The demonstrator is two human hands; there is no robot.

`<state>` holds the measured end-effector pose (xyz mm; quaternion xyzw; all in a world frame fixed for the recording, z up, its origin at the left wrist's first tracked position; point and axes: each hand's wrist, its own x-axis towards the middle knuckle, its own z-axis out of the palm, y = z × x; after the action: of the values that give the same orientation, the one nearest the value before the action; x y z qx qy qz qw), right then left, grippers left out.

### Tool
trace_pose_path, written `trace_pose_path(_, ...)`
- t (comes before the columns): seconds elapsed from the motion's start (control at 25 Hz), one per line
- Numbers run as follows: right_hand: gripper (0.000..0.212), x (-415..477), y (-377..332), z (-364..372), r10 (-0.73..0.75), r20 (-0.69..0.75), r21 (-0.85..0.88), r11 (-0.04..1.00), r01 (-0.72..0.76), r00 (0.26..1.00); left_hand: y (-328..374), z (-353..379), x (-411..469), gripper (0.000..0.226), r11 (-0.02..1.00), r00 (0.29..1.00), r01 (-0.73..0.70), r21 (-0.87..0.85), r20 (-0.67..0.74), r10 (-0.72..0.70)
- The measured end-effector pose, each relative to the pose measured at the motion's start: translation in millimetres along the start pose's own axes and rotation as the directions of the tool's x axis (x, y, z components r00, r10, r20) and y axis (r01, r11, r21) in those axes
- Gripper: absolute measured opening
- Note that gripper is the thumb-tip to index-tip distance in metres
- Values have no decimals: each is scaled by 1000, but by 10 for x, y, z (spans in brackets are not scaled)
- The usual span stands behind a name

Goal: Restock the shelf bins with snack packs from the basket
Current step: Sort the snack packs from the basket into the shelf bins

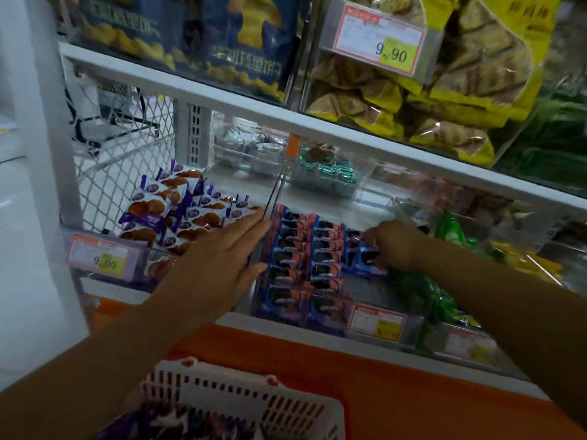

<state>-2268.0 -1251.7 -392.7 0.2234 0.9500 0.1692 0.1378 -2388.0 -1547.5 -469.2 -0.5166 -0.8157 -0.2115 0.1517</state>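
Seems to be placing a blue pack (pixel 365 258) in the middle bin (pixel 355 289), right hand (pixel 394 242) pinched on it beside the rows, left hand (pixel 216 262) flat and open at the bin's edge; next, probably line it up, let go, reach for the basket (pixel 241 395).

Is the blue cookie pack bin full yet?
Not full: blue cookie packs fill two rows, but the bin shows bare floor beside them, where the right hand grips one.
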Motion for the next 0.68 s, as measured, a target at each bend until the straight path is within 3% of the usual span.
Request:
trace_pose_path(0.2,62,310,-113,233,-24,148,29,999,19,989,-81,120,15,66,999,999,-12,-39,-44,11)
trace_pose_path(0.32,56,340,-79,325,-33,138,129,992,15,990,-88,133,-38,63,999,998,-18,-31,-56,16)
trace_pose_path(0.48,52,253,-96,303,-27,109,125,992,13,994,-19,105,-122,58,999,993,-42,-21,-115,39)
trace_pose_path(0.52,49,187,-134,251,-10,34,174,985,4,999,-11,83,-184,56,998,988,-52,-20,-149,48)
trace_pose_path(0.6,37,-89,-282,108,52,-291,366,929,61,955,16,34,-400,49,997,976,-59,-43,-212,49)
trace_pose_path(0.68,25,-552,-638,-19,74,-649,476,816,329,757,37,43,-725,44,994,983,-70,-82,-175,55)
